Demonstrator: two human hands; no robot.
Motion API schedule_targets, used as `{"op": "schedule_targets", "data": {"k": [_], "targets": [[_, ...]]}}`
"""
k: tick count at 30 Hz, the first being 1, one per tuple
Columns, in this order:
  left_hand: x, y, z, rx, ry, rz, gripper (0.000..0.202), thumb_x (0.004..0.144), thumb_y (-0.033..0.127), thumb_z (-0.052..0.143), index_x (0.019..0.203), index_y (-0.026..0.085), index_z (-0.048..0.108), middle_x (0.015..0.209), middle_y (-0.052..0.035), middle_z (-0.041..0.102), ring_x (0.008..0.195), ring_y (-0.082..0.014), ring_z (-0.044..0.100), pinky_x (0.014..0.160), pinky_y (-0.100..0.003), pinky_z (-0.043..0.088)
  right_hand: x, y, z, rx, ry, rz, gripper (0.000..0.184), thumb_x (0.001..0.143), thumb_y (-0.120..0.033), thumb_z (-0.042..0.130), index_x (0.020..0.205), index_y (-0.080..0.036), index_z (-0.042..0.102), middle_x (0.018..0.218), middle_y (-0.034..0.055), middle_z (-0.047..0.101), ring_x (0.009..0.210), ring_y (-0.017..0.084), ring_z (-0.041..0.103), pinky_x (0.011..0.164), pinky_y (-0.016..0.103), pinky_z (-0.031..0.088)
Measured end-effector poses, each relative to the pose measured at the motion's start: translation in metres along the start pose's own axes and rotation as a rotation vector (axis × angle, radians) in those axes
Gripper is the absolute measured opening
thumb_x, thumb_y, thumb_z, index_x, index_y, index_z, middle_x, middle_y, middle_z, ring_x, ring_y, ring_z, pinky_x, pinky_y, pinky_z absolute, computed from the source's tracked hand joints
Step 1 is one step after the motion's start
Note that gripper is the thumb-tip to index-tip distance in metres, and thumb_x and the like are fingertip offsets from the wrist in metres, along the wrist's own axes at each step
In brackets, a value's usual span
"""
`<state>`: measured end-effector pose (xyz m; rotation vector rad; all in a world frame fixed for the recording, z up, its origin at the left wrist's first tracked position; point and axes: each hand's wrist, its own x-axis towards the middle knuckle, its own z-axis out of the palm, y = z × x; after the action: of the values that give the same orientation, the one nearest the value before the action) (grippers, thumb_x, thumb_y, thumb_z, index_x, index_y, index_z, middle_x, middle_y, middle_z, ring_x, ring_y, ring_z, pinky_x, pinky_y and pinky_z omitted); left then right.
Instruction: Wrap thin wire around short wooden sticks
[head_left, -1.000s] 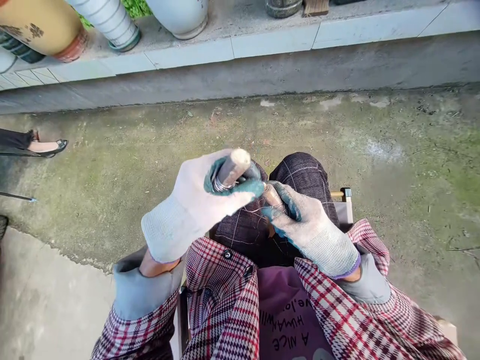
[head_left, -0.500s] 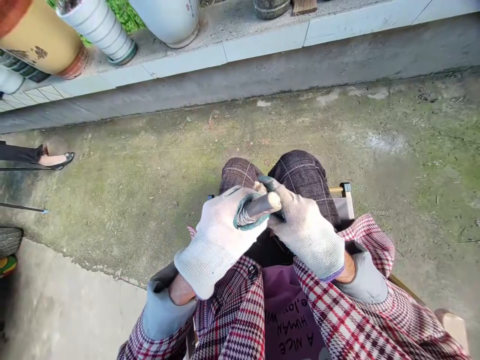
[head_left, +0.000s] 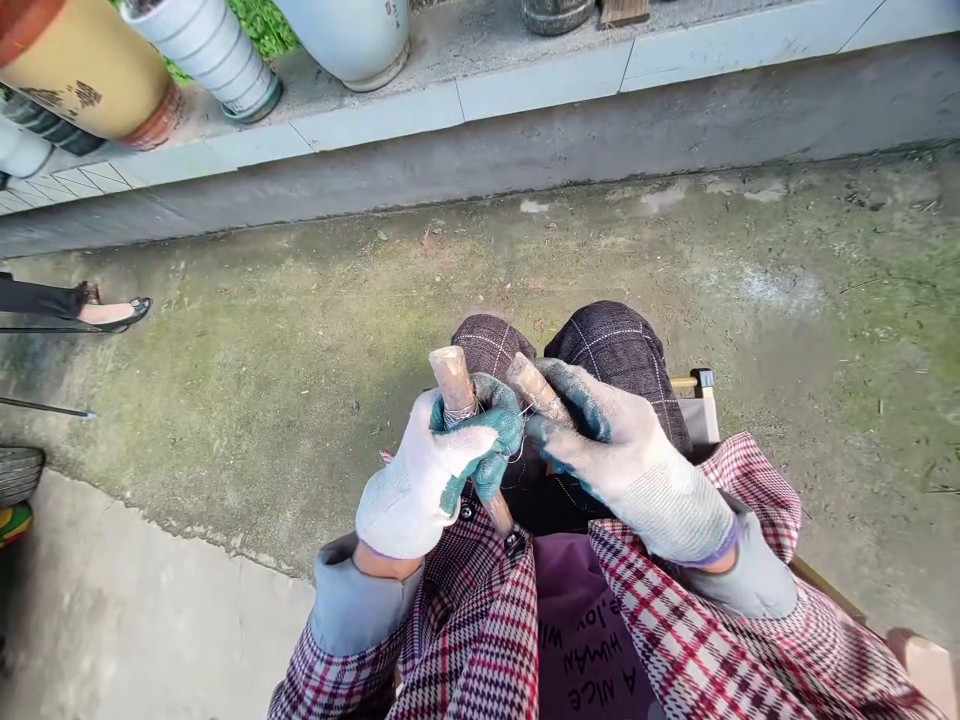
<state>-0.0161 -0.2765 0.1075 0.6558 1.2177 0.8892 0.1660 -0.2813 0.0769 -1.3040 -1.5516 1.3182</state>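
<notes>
My left hand (head_left: 420,485), in a white glove with a green-coated palm, is closed around a wooden stick (head_left: 452,378). The stick's pale cut end points up and away from me; its lower end comes out below the fist. Thin wire (head_left: 460,413) is wound about it at the fingers. A second, shorter-looking wooden piece (head_left: 538,388) is gripped between thumb and fingers of my right hand (head_left: 634,450), gloved the same way. A fine strand runs across the small gap between the hands. Both hands are above my lap, and the fingers hide part of each piece.
Beyond the mossy concrete floor (head_left: 300,310) runs a low tiled ledge (head_left: 390,125) bearing several plant pots, among them a yellow pot (head_left: 97,75). Another person's foot (head_left: 116,313) in a black shoe is at left. A chair frame (head_left: 701,405) shows beside my knee.
My hands have moved apart and my left wrist has turned, so the stick's end now points away from me. The wooden piece in my right hand has come into view.
</notes>
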Motion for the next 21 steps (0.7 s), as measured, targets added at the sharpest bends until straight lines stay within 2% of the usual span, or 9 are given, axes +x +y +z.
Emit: {"op": "schedule_targets", "data": {"k": [3, 5, 8, 9, 11, 14, 17, 19, 21], "targets": [[-0.003, 0.005, 0.006, 0.144, 0.061, 0.061, 0.017, 0.07, 0.03, 0.072, 0.077, 0.018, 0.061, 0.054, 0.0055, 0.052, 0.042, -0.0082, 0.046, 0.041, -0.021, 0.039, 0.002, -0.001, 0.003, -0.191, 0.08, -0.077, 0.041, 0.092, -0.027, 0.062, 0.133, -0.021, 0.063, 0.12, 0.0067, 0.074, 0.106, 0.025, 0.071, 0.094, 0.038, 0.057], [-0.004, 0.007, 0.009, 0.322, 0.137, 0.153, 0.014, 0.069, 0.025, 0.074, 0.077, 0.018, 0.065, 0.06, 0.0031, 0.06, 0.051, -0.0106, 0.054, 0.049, -0.023, 0.047, 0.003, 0.0, 0.004, -0.313, 0.109, -0.129, 0.044, 0.092, -0.025, 0.06, 0.136, -0.02, 0.061, 0.12, 0.0082, 0.074, 0.106, 0.026, 0.072, 0.093, 0.039, 0.058], [-0.002, 0.005, 0.013, 0.53, 0.2, 0.321, 0.019, 0.064, 0.022, 0.08, 0.079, 0.018, 0.068, 0.079, -0.0014, 0.071, 0.073, -0.0163, 0.066, 0.07, -0.027, 0.056, 0.004, 0.003, 0.007, -0.442, 0.09, -0.143, 0.047, 0.093, -0.025, 0.059, 0.14, -0.019, 0.058, 0.117, 0.0103, 0.073, 0.105, 0.029, 0.072, 0.087, 0.04, 0.06], [-0.001, 0.003, 0.013, 0.564, 0.215, 0.35, 0.018, 0.064, 0.022, 0.081, 0.078, 0.019, 0.069, 0.082, -0.0022, 0.073, 0.078, -0.0176, 0.067, 0.073, -0.028, 0.056, 0.005, 0.004, 0.008, -0.462, 0.079, -0.141, 0.049, 0.093, -0.026, 0.058, 0.141, -0.019, 0.057, 0.119, 0.0109, 0.073, 0.106, 0.029, 0.072, 0.086, 0.04, 0.06], [0.002, 0.0, 0.011, 0.571, 0.262, 0.342, 0.014, 0.067, 0.024, 0.079, 0.075, 0.018, 0.069, 0.079, -0.0024, 0.072, 0.075, -0.0173, 0.067, 0.071, -0.028, 0.056, 0.006, 0.007, 0.009, -0.456, 0.067, -0.143, 0.051, 0.092, -0.026, 0.059, 0.143, -0.02, 0.055, 0.123, 0.0114, 0.071, 0.109, 0.03, 0.071, 0.088, 0.041, 0.06], [0.004, 0.0, 0.004, 0.428, 0.277, 0.196, 0.016, 0.066, 0.027, 0.078, 0.074, 0.017, 0.068, 0.065, -0.0002, 0.066, 0.057, -0.0138, 0.06, 0.055, -0.026, 0.051, 0.008, 0.012, 0.005, -0.363, 0.053, -0.122, 0.056, 0.088, -0.025, 0.065, 0.143, -0.022, 0.055, 0.129, 0.0104, 0.07, 0.114, 0.03, 0.069, 0.094, 0.042, 0.057], [0.005, 0.004, -0.001, 0.238, 0.203, 0.062, 0.017, 0.065, 0.027, 0.073, 0.077, 0.017, 0.066, 0.058, 0.0026, 0.061, 0.042, -0.0096, 0.05, 0.042, -0.023, 0.041, 0.007, 0.013, -0.003, -0.157, 0.016, -0.026, 0.05, 0.085, -0.025, 0.071, 0.134, -0.023, 0.062, 0.124, 0.0075, 0.071, 0.109, 0.028, 0.069, 0.095, 0.041, 0.056], [0.005, 0.005, -0.003, 0.143, 0.15, 0.035, 0.017, 0.065, 0.026, 0.07, 0.078, 0.017, 0.065, 0.058, 0.0035, 0.06, 0.04, -0.0077, 0.046, 0.038, -0.021, 0.037, 0.004, 0.011, -0.005, 0.066, -0.043, 0.09, 0.038, 0.089, -0.031, 0.07, 0.126, -0.023, 0.066, 0.109, 0.0049, 0.074, 0.091, 0.022, 0.07, 0.082, 0.036, 0.057], [0.005, 0.004, -0.003, 0.096, 0.1, 0.009, 0.019, 0.063, 0.024, 0.07, 0.08, 0.017, 0.065, 0.058, 0.0044, 0.059, 0.04, -0.0074, 0.046, 0.037, -0.02, 0.036, 0.002, 0.007, -0.005, 0.303, -0.111, 0.218, 0.032, 0.092, -0.038, 0.068, 0.119, -0.021, 0.067, 0.087, 0.0018, 0.071, 0.068, 0.015, 0.064, 0.062, 0.028, 0.054]]}}
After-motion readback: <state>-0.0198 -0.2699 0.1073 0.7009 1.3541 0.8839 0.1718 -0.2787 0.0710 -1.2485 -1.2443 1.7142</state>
